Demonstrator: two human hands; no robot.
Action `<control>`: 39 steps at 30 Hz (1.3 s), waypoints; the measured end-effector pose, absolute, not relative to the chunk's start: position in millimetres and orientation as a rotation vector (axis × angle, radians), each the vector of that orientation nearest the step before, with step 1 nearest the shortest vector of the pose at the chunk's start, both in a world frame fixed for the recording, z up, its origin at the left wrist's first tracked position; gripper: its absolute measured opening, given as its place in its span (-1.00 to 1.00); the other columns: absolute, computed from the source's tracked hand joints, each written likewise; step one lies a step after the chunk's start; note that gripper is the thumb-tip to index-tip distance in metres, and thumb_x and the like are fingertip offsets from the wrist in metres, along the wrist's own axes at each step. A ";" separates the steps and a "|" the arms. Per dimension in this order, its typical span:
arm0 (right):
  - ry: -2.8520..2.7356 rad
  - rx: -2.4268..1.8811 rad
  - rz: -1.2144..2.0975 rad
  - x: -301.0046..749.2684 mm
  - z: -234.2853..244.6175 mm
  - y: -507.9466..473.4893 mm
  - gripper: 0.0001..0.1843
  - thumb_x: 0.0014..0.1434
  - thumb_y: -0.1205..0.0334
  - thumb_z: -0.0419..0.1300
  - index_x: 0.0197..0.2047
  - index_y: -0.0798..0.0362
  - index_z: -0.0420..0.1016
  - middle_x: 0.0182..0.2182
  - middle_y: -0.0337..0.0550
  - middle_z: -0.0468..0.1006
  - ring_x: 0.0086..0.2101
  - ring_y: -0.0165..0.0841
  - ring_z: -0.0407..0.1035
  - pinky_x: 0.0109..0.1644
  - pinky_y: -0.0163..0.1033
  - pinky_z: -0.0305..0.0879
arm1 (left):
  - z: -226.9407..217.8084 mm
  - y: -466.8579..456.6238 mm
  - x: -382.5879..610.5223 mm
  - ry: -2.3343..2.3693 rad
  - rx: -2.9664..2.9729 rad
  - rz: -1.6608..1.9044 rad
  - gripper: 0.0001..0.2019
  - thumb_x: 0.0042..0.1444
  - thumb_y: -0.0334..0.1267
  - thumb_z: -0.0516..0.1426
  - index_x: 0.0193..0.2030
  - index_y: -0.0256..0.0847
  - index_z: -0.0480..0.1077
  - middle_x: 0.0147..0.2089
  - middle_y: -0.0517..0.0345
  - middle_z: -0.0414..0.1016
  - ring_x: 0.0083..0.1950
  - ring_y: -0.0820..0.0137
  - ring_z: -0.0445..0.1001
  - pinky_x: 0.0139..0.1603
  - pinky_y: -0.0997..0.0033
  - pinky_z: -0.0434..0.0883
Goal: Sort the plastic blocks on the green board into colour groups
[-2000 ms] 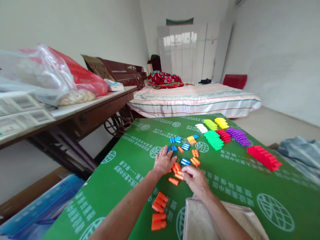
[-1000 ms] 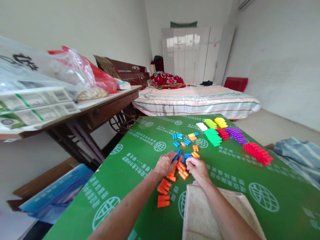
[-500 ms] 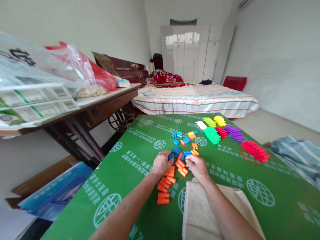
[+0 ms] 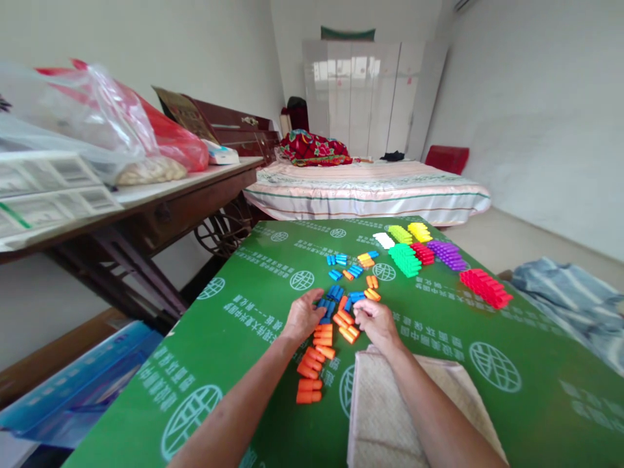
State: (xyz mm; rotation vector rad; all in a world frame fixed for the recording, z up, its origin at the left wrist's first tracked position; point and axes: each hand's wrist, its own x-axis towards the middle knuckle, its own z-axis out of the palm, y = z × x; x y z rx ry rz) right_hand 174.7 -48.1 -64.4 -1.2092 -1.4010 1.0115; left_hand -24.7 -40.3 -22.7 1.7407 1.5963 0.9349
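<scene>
Both bare forearms enter from six o'clock and converge toward twelve. Left hand [image 4: 303,316], at eleven o'clock of the right, lies palm down, fingers curled. Right hand [image 4: 374,323] is loosely closed, fingertips pinched.

Both forearms bare, no sleeves in view; hands [image 4: 302,316] bare, no gloves, rings or watch seen.

Two hands: left [image 4: 303,316], right [image 4: 374,323]. One green board [image 4: 453,364], one towel [image 4: 390,416]. Seven sorted block groups: white [image 4: 383,240], lime [image 4: 400,233], yellow [image 4: 419,231], green [image 4: 404,259], purple [image 4: 446,254], two red [image 4: 423,253] [image 4: 485,287].
</scene>
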 end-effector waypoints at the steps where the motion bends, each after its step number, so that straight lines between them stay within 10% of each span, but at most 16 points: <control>1: -1.401 -1.210 1.011 174.2 -63.9 -47.9 -0.75 -0.01 0.09 0.10 -0.35 0.02 0.53 -0.59 -0.28 0.49 -0.58 -0.41 0.32 -0.51 -0.34 0.24 | -23.6 -39.8 -25.1 1.584 1.718 0.956 -0.65 0.14 -0.28 0.21 0.06 -0.27 0.33 0.05 0.00 0.43 0.10 0.24 0.42 0.16 0.00 0.41; 39: -1.567 -1.330 0.920 175.0 -43.6 -58.2 -0.66 -0.05 0.07 0.27 -0.17 -0.02 0.62 -0.55 -0.30 0.55 -0.52 -0.41 0.38 -0.38 -0.31 0.27 | -4.9 -45.4 5.6 1.574 1.644 1.046 -0.67 0.16 -0.25 0.19 0.05 -0.27 0.32 -0.04 0.03 0.44 -0.07 0.31 0.47 -0.03 0.15 0.51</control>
